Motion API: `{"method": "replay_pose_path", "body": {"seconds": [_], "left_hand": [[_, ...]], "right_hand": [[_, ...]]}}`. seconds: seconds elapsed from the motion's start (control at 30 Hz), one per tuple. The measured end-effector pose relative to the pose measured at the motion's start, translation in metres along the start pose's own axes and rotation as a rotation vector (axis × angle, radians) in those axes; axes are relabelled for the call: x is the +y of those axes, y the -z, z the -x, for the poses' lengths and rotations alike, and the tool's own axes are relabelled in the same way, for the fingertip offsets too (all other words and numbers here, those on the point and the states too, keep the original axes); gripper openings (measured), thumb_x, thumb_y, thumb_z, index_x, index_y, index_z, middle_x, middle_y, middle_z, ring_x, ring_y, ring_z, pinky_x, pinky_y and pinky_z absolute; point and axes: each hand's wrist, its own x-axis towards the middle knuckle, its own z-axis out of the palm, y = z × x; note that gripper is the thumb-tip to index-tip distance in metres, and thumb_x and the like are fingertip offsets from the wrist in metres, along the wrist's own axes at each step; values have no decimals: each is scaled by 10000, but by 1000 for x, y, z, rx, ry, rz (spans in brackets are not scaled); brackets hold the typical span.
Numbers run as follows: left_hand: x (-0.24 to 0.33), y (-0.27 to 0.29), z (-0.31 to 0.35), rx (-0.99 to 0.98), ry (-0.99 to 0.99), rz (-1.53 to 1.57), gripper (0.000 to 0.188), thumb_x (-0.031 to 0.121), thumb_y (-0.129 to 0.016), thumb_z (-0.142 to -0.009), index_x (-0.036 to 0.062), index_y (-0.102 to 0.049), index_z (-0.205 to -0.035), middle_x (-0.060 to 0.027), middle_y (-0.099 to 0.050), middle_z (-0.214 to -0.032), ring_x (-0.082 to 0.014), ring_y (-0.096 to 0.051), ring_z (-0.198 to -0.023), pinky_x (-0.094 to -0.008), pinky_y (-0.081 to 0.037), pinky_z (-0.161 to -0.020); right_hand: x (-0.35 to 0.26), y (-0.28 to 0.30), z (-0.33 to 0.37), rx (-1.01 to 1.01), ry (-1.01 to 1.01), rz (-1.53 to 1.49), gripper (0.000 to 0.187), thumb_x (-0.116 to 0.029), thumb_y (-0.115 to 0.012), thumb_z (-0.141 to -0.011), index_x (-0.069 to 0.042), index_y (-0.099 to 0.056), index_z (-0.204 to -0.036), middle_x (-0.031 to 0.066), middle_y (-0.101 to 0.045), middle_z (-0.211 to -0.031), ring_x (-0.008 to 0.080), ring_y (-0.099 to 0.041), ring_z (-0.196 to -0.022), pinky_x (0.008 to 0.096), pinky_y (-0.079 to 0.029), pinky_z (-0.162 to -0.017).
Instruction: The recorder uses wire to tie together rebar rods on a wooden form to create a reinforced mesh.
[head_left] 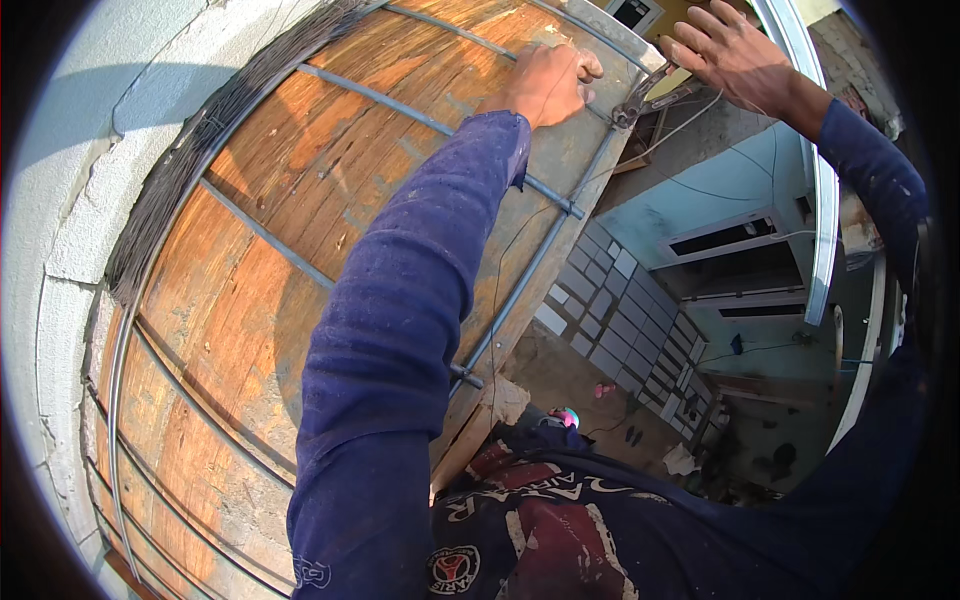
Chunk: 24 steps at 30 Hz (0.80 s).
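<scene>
My left hand (548, 84) is closed in a fist just above the wooden board, beside a steel bar; what its fingers hold, if anything, is hidden. Across the gap, my right hand (732, 60) is at the handles of a pair of pincers (630, 108), its fingers loosely apart around them. The jaws of the pincers sit at the long edge bar (540, 262), close to a crossing of bars. Thin dark wire trails near both hands.
Steel crossbars (375, 95) span the weathered board (255, 235). A bundle of dark tie wire (180, 190) lies along the white block wall (75, 225). Past the board's right edge is a deep drop to a paved floor (620, 310). A pale metal beam (822, 220) stands at right.
</scene>
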Motion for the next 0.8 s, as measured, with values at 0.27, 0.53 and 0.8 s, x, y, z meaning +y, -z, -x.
{"method": "replay_pose_path", "body": {"seconds": [0.27,0.53,0.8], "left_hand": [[46,-1,-5,13,-382,-173,726,206,-926,-706,88,-591,-1339,-115,-628,-1275,-331,-610,-1211,-428,-522,-1028],[57,23,-3,-135,27,422,181,221,-827,-907,50,-776,-939,-33,-746,-743,-120,-674,-618,-315,-545,-594],[67,23,-4,-32,122,403,163,175,-824,-903,23,-789,-949,-76,-769,-811,-126,-731,-676,-287,-574,-594]], "right_hand": [[22,11,-21,-836,-98,-588,204,-205,-542,-976,-81,-638,-1106,177,-737,-889,364,-756,-856,521,-582,-662],[7,-3,-13,-780,-278,-692,232,-296,-641,-929,-75,-708,-946,140,-727,-826,355,-733,-827,483,-577,-718],[4,1,-11,-509,-255,-522,293,-362,-631,-936,-92,-731,-989,139,-737,-977,317,-713,-977,464,-562,-894]]}}
